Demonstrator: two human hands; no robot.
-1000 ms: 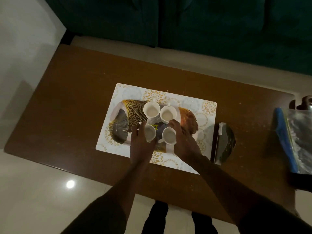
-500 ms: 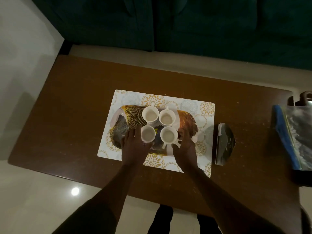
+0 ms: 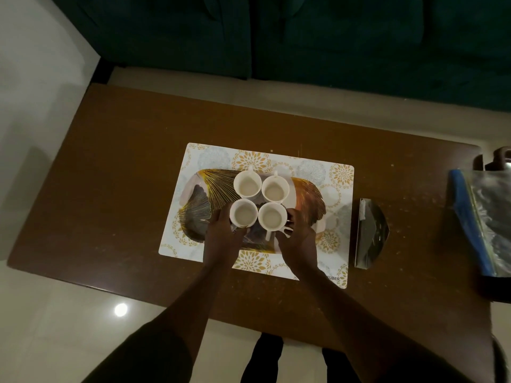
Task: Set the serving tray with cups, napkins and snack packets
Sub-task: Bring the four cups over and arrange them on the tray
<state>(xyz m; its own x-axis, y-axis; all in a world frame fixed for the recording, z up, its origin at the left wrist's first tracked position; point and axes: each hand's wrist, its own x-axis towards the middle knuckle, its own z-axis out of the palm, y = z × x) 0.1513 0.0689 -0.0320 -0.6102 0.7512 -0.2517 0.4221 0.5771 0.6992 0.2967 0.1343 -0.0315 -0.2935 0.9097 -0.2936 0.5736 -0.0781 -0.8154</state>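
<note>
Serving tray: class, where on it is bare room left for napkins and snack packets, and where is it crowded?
Free: the tray's left end beside the cups and its right end. Crowded: the middle, four cups clustered, left hand and right hand at the near pair.

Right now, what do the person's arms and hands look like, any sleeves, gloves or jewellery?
Both hands are bare: no gloves on the left hand or the right hand, and no rings, watch or bracelet can be made out in the dim light. The forearms are uncovered. Dark sleeves start near the elbows on both arms; their exact colour is hard to tell in this lighting.
</note>
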